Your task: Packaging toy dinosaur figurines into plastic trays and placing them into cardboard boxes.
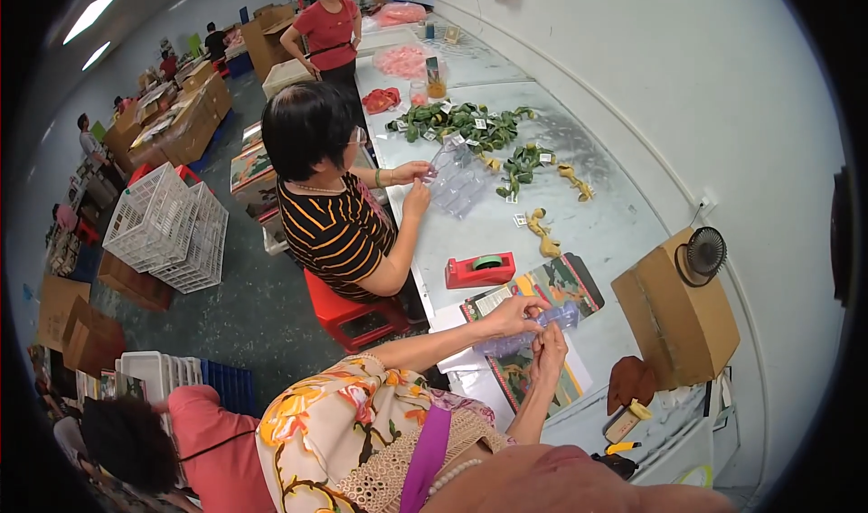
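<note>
Operator: How much room do I have?

Inspector: Your clear plastic tray (559,316) is over the printed card (562,282), near the table's (597,233) front edge. The red tape dispenser (464,273) stands just beside the card; bare tabletop shows beyond, toward the wall (723,106). The cardboard box (674,319) bounds the wall side.

Operator: My hands?

Inspector: Your left hand (514,315) is nearly closed, fingertips pinching the tray. Your right hand (548,354) is curled, its fingertips also pinching it, close to the left's.

Operator: Surface and room?

Inspector: Pale marbled tabletop, white wall, dark green floor (212,323).

Operator: Counts?

Inspector: One dispenser, one black fan (703,253), one tray with you, another (457,188) with the co-worker (325,233) in stripes. Green bundles (466,124) overlap; I cannot count them.
</note>
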